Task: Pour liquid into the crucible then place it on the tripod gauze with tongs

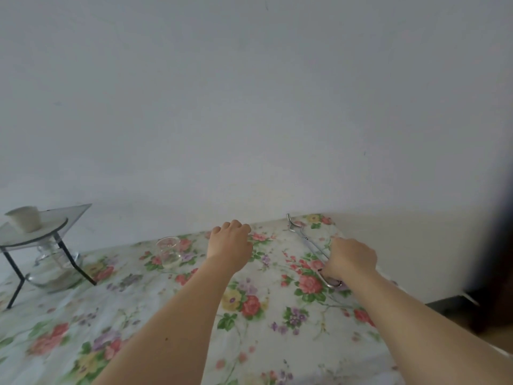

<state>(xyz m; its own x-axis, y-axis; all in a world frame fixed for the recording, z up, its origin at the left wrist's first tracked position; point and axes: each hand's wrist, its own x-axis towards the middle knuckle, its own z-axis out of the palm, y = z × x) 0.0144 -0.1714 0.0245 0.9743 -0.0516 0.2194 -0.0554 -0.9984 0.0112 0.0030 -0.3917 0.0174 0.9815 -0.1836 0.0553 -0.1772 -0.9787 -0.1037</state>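
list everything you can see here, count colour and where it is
crucible: one, white, on the gauze at far left
gauze: one, grey, on top of the tripod
tripod: one, black legs, far left of the table
burner: one, clear glass, under the tripod
beaker: one, clear with a little liquid, left of the left hand
tongs: one, silver, on the cloth at right, handle end under the right hand
tablecloth: one, white floral, covers the table
wall: plain pale grey, behind
left hand: resting on the cloth, empty
right hand: on the tongs' handles
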